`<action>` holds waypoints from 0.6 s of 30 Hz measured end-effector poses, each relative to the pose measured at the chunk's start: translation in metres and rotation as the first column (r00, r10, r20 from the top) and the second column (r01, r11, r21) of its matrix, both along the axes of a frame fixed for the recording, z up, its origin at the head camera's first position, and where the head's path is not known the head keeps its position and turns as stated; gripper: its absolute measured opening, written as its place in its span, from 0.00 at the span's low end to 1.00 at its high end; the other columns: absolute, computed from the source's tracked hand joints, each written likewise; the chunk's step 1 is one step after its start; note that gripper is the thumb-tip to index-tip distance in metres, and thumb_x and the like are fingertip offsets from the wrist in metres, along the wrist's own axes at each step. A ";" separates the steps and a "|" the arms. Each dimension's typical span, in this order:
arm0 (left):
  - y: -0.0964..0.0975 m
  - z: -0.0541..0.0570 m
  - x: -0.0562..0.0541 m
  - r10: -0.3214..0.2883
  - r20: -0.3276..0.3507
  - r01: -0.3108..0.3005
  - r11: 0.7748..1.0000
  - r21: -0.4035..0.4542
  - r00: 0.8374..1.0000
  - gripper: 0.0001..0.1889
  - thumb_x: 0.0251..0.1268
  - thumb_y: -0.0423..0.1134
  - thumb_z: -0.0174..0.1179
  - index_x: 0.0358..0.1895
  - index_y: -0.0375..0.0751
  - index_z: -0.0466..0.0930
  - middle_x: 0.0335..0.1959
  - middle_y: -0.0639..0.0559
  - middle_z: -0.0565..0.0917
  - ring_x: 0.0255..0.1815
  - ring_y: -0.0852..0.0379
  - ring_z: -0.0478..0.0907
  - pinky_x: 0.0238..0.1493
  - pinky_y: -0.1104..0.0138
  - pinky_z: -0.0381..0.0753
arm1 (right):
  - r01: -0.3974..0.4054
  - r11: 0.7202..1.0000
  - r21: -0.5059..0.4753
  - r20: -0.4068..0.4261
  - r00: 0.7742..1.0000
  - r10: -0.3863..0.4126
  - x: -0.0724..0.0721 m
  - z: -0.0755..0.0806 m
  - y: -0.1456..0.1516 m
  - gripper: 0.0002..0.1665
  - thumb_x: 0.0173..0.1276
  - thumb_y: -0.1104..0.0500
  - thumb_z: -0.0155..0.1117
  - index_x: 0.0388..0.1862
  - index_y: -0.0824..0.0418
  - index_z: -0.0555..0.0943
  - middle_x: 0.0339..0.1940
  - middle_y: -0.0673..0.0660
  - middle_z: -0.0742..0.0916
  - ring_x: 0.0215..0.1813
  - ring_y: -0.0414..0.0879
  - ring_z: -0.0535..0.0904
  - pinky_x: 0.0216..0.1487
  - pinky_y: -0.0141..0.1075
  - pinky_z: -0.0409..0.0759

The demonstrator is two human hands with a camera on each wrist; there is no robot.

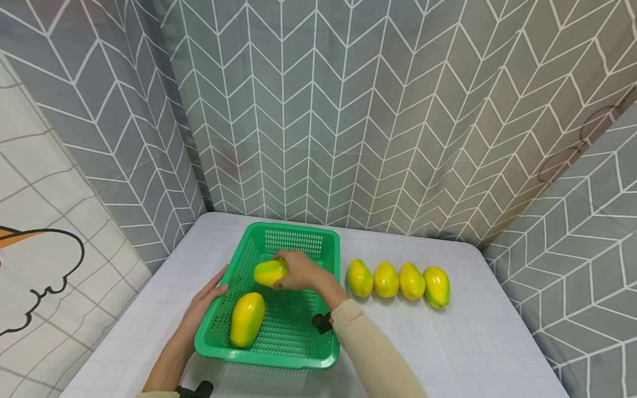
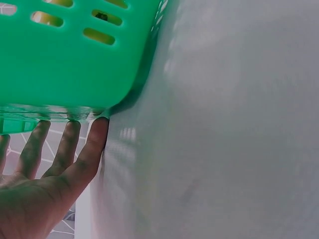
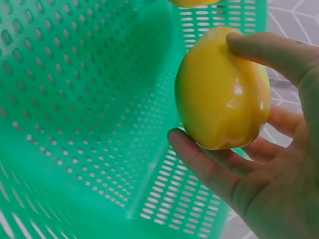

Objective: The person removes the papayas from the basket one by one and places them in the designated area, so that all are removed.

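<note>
Right hand (image 1: 300, 271) in the action, thumb and fingers curled round a glossy yellow-green oval fruit (image 1: 269, 273), held inside the green perforated plastic basket (image 1: 298, 362)! On the other flank, the left hand (image 1: 201, 304) has its fingers spread and nearly straight, touching the basket's left side, grasping nothing. A second yellow-green fruit (image 1: 247, 320) lies in the basket's near left corner. Out right, four matching fruits (image 1: 386, 279) line up on the white table (image 1: 497, 337), before a grey chevron-patterned curtain (image 1: 338, 121).
</note>
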State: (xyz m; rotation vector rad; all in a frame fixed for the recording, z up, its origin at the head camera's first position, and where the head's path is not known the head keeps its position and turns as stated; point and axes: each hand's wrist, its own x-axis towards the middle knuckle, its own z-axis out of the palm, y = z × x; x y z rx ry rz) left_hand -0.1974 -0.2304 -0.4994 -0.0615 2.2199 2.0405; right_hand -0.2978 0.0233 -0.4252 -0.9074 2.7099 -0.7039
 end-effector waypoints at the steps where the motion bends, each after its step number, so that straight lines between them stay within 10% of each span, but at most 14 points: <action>1: 0.000 0.000 0.000 0.000 -0.002 0.000 1.000 -0.001 1.000 0.33 0.88 0.53 0.41 0.88 0.61 0.45 0.91 0.50 0.44 0.90 0.34 0.44 0.78 0.40 0.65 | 0.001 1.000 -0.011 -0.003 1.000 -0.001 0.001 0.002 0.001 0.40 0.63 0.52 0.80 0.72 0.60 0.77 0.63 0.56 0.87 0.54 0.44 0.80 0.56 0.35 0.81; 18: 0.000 0.000 0.000 -0.003 -0.002 0.003 1.000 0.001 1.000 0.33 0.88 0.53 0.42 0.88 0.61 0.45 0.91 0.50 0.44 0.90 0.34 0.43 0.80 0.37 0.61 | 0.049 0.996 -0.077 -0.061 0.997 -0.053 0.013 0.038 0.023 0.37 0.63 0.50 0.80 0.69 0.59 0.78 0.59 0.56 0.88 0.53 0.46 0.81 0.55 0.39 0.82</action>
